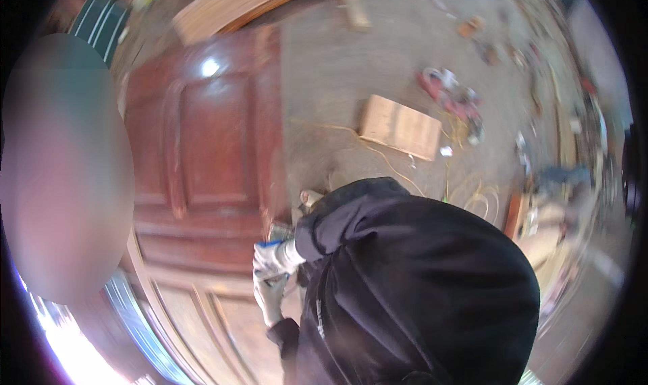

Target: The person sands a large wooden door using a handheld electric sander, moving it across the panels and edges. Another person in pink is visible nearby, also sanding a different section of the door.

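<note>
Both my hands wear pale work gloves and meet at the edge of a reddish-brown panelled wooden door. My right hand is closed, with a small greyish thing at its far side, too smeared to name. A patch of blue shows at its fingers. Just below it, my left hand is closed against the right one; what its fingers hold is hidden. Both arms have black sleeves, the right one reaching in from the right. Under the hands lies a paler, unstained panelled wooden surface.
Another person's blurred head is close at left. A wooden board lies on the grey floor with a yellow cord beside it. Curved timber lies beyond the door. A red tool-like object and scraps lie farther right.
</note>
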A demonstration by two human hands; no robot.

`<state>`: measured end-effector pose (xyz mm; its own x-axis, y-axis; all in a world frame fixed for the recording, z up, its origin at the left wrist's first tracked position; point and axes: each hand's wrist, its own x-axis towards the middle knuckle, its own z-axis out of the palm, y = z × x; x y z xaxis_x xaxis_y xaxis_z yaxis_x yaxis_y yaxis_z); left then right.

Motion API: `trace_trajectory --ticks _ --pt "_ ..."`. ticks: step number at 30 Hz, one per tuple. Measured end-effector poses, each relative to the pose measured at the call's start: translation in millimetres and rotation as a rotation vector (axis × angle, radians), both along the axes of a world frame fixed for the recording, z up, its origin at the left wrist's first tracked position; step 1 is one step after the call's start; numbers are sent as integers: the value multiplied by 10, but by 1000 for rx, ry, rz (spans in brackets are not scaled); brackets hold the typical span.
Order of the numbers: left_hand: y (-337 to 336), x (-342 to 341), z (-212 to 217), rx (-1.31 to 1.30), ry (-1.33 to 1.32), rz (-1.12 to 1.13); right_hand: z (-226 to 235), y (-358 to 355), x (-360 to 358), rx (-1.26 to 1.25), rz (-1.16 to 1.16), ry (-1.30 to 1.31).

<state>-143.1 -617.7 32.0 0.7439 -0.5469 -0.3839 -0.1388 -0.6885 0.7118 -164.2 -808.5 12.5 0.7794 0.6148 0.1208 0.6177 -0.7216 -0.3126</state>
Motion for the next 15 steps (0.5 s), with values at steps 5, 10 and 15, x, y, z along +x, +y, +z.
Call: trace_trajectory --ticks 5,10,15 --pt "-37 -115 -128 200 -179 109 14 -109 120 -9 72 -70" --pt "-808 144 211 162 -231 93 284 -826 455 -170 161 89" --pt "-1962 453 299 79 -252 104 202 -2019 703 -12 166 144"
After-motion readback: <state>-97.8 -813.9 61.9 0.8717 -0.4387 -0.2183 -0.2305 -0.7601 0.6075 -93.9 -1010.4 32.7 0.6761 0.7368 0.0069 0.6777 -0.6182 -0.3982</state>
